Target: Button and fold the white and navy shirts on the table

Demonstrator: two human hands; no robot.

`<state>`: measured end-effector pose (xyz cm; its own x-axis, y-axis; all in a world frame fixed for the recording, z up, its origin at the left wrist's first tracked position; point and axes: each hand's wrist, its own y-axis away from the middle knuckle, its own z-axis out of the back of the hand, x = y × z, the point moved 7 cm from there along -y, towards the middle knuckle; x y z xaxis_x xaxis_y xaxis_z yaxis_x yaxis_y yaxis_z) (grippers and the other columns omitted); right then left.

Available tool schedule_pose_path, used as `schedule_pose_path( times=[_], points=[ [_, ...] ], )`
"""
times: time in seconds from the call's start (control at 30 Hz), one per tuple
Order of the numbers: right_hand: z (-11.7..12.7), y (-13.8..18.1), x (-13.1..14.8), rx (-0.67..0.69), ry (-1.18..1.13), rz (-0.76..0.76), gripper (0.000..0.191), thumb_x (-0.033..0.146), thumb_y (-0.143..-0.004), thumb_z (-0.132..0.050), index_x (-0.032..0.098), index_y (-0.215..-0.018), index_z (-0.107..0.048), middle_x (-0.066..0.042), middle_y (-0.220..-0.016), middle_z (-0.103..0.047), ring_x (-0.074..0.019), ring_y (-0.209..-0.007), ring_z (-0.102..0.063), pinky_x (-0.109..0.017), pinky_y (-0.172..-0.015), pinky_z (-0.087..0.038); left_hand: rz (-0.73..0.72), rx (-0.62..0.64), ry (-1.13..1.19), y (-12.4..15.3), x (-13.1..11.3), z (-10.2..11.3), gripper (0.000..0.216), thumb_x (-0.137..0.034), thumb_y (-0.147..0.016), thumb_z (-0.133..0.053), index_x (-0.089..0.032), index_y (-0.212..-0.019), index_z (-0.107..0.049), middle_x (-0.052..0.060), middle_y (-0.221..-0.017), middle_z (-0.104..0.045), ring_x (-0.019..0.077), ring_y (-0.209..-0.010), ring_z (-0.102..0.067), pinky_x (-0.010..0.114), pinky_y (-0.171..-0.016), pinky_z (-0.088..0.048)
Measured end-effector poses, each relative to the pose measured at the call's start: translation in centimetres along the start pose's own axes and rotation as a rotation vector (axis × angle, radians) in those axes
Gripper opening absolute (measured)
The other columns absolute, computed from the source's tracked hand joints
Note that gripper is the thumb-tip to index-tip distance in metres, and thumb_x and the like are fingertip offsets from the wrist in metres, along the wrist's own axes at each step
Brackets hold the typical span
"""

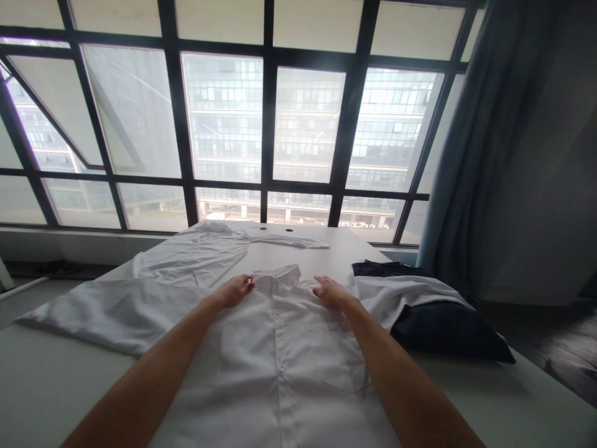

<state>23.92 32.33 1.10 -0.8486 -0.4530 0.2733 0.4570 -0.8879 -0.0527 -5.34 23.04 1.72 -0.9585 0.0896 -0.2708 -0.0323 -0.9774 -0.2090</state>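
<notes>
As L hand [232, 291], R hand [332, 292] rest on white shirt [280, 373]; fingers [248, 285] flat by collar [275, 275]; none gripping

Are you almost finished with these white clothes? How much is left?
Looks done: the white shirt lies flat, front up. In hand: your left hand and right hand rest on it beside the collar. Left: the creased white garment beyond it and the dark cloth at right look unfolded.
</notes>
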Motion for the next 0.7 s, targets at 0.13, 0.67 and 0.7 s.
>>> schedule_pose_path(
  times=[0.13,0.67,0.7],
  points=[
    [-2.4,-0.4,-3.0,0.096,0.077,-0.053,0.058,0.042,-0.102,-0.034,0.014,-0.153,-0.038,-0.013,-0.162,-0.029,-0.0219,-0.15,-0.023,-0.039,-0.121,-0.016,-0.02,0.153,-0.063,0.4,3.2,-1.7,0.046,-0.037,-0.1,-0.035,-0.023,-0.137,-0.057,0.008,-0.151,-0.049,0.0223,-0.14,-0.042,0.036,-0.117,-0.029],
    [-2.4,-1.7,-4.6,0.141,0.108,-0.24,0.073,0.054,-0.1,-0.023,0.014,-0.16,-0.017,-0.008,-0.167,-0.01,-0.0219,-0.153,-0.009,-0.047,-0.123,-0.008,0.185,0.193,-0.014,-2.4,6.5,3.1,0.041,-0.051,-0.082,-0.055,-0.016,-0.101,-0.067,0.011,-0.106,-0.073,0.0277,-0.1,-0.067,0.03,-0.082,-0.049],
    [-2.3,-2.0,-4.7,0.118,0.11,-0.252,0.073,0.053,-0.1,-0.022,0.012,-0.16,-0.016,-0.009,-0.167,-0.011,-0.0222,-0.153,-0.01,-0.047,-0.123,-0.009,0.19,0.168,-0.028,-2.9,6.5,3.6,0.041,-0.05,-0.083,-0.055,-0.015,-0.103,-0.066,0.012,-0.108,-0.073,0.0276,-0.1,-0.067,0.03,-0.082,-0.049]
  ],
)
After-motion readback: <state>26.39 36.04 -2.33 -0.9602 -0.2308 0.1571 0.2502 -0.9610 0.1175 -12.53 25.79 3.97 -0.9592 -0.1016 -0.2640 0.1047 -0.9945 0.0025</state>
